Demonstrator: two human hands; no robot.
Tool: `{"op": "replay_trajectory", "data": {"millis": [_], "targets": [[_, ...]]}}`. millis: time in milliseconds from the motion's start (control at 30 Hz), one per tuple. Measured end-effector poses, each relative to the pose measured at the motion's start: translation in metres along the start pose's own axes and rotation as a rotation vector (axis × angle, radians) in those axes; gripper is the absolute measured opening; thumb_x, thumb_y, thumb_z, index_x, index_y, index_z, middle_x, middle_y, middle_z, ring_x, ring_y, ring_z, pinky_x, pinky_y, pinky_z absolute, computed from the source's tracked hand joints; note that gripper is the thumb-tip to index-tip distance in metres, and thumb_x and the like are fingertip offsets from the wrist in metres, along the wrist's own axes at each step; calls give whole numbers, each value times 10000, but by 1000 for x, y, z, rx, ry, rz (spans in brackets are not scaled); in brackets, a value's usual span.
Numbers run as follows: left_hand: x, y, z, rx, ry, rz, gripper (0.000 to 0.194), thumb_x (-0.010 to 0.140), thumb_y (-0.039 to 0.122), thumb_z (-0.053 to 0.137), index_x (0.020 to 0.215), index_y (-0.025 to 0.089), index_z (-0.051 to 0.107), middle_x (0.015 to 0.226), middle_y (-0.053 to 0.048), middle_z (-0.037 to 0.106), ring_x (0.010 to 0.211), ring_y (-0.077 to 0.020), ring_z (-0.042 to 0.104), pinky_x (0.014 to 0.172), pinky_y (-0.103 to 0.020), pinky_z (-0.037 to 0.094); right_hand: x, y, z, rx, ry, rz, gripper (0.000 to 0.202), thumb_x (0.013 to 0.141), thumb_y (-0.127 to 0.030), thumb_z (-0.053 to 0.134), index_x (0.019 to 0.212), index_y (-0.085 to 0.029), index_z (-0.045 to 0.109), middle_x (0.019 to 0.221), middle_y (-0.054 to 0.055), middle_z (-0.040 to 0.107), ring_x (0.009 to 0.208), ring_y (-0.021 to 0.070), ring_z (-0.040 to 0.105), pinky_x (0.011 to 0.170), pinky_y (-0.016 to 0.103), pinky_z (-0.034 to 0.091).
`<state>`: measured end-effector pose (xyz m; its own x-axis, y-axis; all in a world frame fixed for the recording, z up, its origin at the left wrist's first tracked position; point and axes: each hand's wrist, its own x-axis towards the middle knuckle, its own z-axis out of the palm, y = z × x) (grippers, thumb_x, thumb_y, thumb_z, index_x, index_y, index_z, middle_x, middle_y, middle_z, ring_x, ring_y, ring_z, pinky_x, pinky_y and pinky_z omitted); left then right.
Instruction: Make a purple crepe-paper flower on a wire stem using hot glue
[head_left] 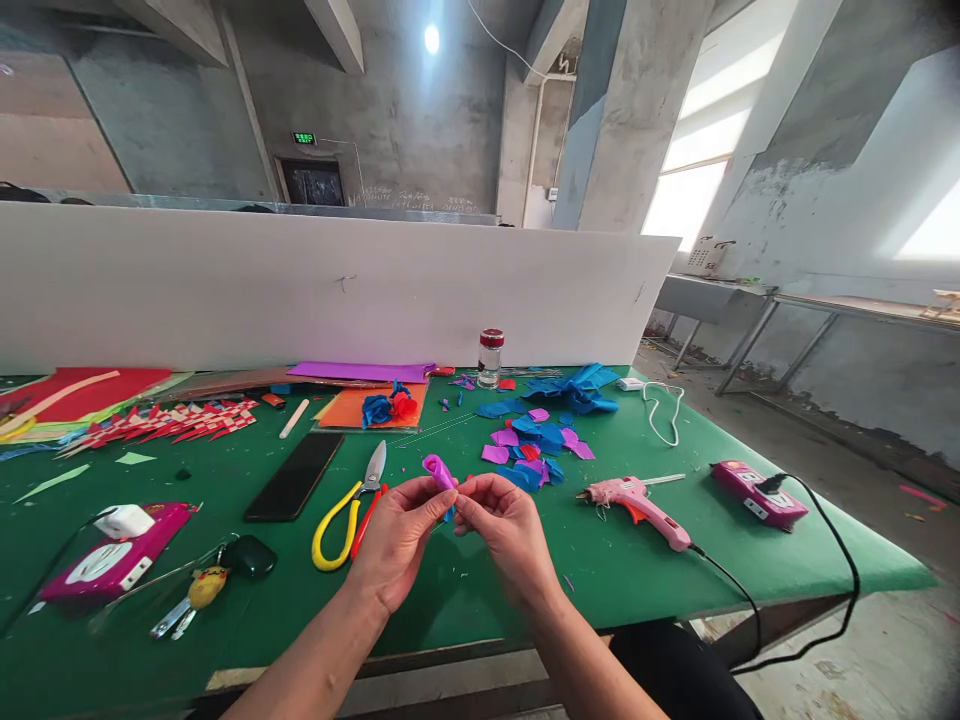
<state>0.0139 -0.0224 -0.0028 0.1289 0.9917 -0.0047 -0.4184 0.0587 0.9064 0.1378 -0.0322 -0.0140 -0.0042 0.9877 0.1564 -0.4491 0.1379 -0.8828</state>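
Between my two hands, above the green table, is a small rolled purple paper flower [437, 470] with a bit of blue under it. My left hand [401, 530] pinches its base between thumb and finger. My right hand [499, 525] is closed at the same base, its fingertips almost touching the left thumb; what exactly it pinches is hidden. Scissors [347, 520] with yellow and red handles lie just left of my left hand. Beyond my hands are scattered blue and purple paper petals [529, 445]. A pink glue gun [637, 505] rests to the right.
On the left lie a black phone [295, 478], a magenta power strip [124, 560], keys [196, 595] and red woven paper strips [161, 422]. Blue and red paper flowers [390, 405] sit on orange paper. A red-lidded jar [490, 358] stands by the white board [337, 285]. Another power strip [757, 493] trails a black cable.
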Motion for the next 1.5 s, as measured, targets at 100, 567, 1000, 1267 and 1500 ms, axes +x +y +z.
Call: {"op": "replay_trajectory", "data": {"millis": [100, 567, 1000, 1267, 1500], "targets": [[-2, -2, 1, 42, 25, 66, 191, 600, 250, 838, 734, 151, 745, 713, -19, 675, 733, -130, 561, 712, -227, 460, 1, 1, -3, -23, -23, -44, 270, 657, -320, 796, 782, -177, 605, 670, -21, 623, 608, 117, 586, 608, 244, 496], [-15, 3, -9, 638, 15, 832, 102, 798, 184, 668, 855, 257, 712, 827, -3, 573, 782, -147, 553, 694, -247, 473, -1, -6, -14, -473, -190, -451, 155, 828, -226, 655, 970, -243, 714, 965, 49, 708, 948, 208, 624, 860, 331, 469], [-3, 2, -7, 503, -1, 431, 173, 696, 294, 764, 837, 211, 708, 821, -22, 604, 745, -174, 539, 687, -266, 451, -4, 10, -7, -456, 75, -299, 125, 733, -363, 734, 749, -250, 787, 731, 44, 739, 695, 215, 628, 693, 330, 473], [-4, 11, -11, 506, -178, 338, 111, 728, 320, 736, 766, 216, 746, 823, -37, 590, 820, -198, 551, 760, -305, 454, -4, 13, -6, -401, -49, -263, 185, 752, -413, 716, 746, -245, 795, 690, 28, 717, 689, 207, 615, 696, 312, 465], [-9, 29, -12, 460, -287, 204, 107, 714, 295, 754, 679, 195, 747, 769, -24, 493, 769, -169, 500, 665, -262, 447, -3, 7, -9, -263, -252, -75, 215, 698, -435, 758, 711, -223, 793, 644, 21, 703, 655, 200, 614, 696, 319, 481]]}}
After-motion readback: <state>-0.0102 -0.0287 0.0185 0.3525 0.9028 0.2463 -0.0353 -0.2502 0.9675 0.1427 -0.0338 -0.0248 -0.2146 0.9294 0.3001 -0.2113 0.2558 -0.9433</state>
